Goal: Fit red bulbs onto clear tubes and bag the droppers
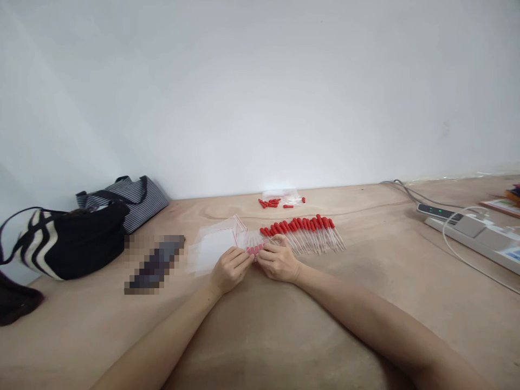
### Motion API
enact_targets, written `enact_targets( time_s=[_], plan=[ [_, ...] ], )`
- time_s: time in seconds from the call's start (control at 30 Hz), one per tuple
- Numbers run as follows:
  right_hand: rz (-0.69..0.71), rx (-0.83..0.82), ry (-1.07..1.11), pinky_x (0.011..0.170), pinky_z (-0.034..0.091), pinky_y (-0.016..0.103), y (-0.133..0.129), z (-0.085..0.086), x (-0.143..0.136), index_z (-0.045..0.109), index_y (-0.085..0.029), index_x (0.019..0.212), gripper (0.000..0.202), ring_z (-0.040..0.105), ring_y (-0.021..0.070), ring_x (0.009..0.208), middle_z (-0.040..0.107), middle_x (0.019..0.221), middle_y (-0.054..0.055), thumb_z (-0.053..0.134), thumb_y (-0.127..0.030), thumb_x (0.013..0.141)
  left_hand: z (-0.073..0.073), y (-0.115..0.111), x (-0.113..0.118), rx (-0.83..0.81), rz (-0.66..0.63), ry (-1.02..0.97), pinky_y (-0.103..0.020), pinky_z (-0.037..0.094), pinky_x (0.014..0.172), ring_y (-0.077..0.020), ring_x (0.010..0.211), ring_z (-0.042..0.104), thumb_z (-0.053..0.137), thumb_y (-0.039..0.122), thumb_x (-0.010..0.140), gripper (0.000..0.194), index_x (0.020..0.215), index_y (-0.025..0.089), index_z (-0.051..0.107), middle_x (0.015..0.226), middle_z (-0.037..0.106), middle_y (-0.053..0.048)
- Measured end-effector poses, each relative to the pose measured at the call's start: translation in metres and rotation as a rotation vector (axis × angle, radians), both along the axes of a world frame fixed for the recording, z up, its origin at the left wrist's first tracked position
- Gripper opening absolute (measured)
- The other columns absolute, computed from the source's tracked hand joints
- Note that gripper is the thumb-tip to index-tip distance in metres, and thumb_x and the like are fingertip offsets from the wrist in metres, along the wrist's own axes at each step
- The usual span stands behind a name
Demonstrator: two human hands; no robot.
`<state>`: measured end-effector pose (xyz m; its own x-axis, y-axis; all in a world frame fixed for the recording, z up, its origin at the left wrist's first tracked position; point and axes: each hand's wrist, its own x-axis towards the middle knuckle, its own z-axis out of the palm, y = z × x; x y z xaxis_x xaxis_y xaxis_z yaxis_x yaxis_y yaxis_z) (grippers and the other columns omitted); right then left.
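My left hand [231,269] and my right hand [279,261] meet at the near edge of a clear plastic bag [252,239]. Both have fingers pinched on that edge. Inside lie several thin clear tubes side by side, their red ends [255,249] toward me. Right beside my right hand stretches a row of glass droppers [320,238] with red rubber bulbs pointing away from me. To the left of the held bag, a stack of flat clear zip bags [211,250] with red seal lines lies on the wooden table [260,336].
Loose red rubber bulbs [270,203] lie by a clear bag [282,195] near the wall. On the left are a blurred dark flat object [156,266], a black bag [77,241] and a striped bag [144,203]. At right sits a power strip [475,238] with cables.
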<state>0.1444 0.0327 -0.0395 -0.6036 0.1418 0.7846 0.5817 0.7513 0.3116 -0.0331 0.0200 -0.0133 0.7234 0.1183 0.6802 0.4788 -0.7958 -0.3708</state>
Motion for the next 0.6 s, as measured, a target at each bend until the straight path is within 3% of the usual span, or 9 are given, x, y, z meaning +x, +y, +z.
enact_targets(
  time_s=[0.3, 0.6],
  plan=[
    [-0.009, 0.041, 0.050, 0.082, 0.024, 0.034, 0.001, 0.001, 0.011, 0.059, -0.019, 0.073, 0.017, 0.045, 0.0088, 0.065, 0.058, 0.063, -0.003, 0.046, -0.014, 0.082, -0.005, 0.001, -0.005, -0.026, -0.017, -0.062, -0.028, 0.046, 0.058, -0.0151, 0.064, 0.055, 0.048, 0.005, 0.080, 0.012, 0.085, 0.012, 0.056, 0.067, 0.063, -0.005],
    [-0.015, -0.015, 0.035, 0.079, 0.024, 0.034, 0.001, 0.001, 0.004, 0.053, -0.016, 0.064, 0.019, 0.042, 0.0102, 0.064, 0.052, 0.058, -0.002, 0.042, -0.010, 0.078, -0.002, 0.000, 0.002, 0.044, 0.015, 0.000, -0.028, 0.045, 0.060, -0.0147, 0.064, 0.057, 0.045, 0.007, 0.082, 0.013, 0.083, 0.012, 0.057, 0.068, 0.064, -0.005]
  ],
)
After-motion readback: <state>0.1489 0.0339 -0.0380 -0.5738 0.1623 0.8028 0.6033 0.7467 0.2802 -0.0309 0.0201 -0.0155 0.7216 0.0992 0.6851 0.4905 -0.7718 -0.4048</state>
